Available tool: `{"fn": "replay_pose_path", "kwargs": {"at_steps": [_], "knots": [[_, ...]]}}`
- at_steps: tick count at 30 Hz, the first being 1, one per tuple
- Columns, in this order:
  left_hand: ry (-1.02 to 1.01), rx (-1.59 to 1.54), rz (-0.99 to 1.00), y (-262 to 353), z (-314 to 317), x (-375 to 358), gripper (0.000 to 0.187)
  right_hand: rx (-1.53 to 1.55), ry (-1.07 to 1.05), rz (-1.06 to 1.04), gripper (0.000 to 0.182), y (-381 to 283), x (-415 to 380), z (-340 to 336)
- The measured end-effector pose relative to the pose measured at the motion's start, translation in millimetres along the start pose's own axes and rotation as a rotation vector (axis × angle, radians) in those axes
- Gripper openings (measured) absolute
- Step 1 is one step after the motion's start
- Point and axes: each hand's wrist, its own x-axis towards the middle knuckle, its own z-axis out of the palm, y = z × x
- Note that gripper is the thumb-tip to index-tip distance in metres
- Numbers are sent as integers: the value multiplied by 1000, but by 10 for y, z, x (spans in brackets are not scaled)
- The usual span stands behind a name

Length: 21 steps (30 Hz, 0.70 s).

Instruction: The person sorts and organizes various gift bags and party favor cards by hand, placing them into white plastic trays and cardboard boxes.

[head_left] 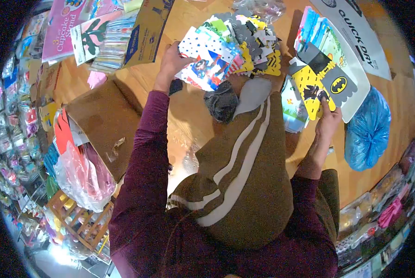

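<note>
Left hand (172,62) is gripping a fanned stack of printed cards (226,48); right hand (328,123) is pinching a Batman card (321,81) above the desk (189,111).

The left hand (172,60) holds a fanned stack of cards (226,48); the right hand (329,121) grips a Batman card (322,79).

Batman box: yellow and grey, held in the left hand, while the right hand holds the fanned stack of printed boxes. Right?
Hands swapped. The head view shows the Batman box in the right hand; the left hand holds the fanned stack of printed boxes. Colours are correct.
</note>
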Motion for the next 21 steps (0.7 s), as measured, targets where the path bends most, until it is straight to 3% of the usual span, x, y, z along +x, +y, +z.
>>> {"fn": "replay_pose_path", "kwargs": {"at_steps": [2, 4, 5, 6, 9, 13, 18, 20, 21], "knots": [[40, 26, 2, 100, -97, -72, 70, 10, -27, -15, 22, -9, 10, -3], [92, -106, 47, 85, -107, -54, 61, 5, -25, -31, 23, -10, 4, 6], [58, -312, 130, 61, -109, -47, 47, 13, -15, -25, 23, 6, 5, -4], [56, -315, 130, 28, -122, -57, 47, 21, -5, -19, 23, 11, 2, -10], [-397, -434, 0, -78, -163, -60, 34, 67, 16, -25, 19, -33, -25, 52], [-567, -433, 3, 213, -226, -252, 35, -34, 14, 5, 21, -46, -42, 67], [-522, -465, -66, 403, -201, -374, 37, 9, 15, -8, 21, -54, -55, 106], [-461, -502, -181, 498, -285, -427, 43, 6, 26, -12, 21, -32, -41, 71], [-345, -645, -138, 458, -299, -466, 41, 3, 37, -17, 21, -27, -33, 54]]}}
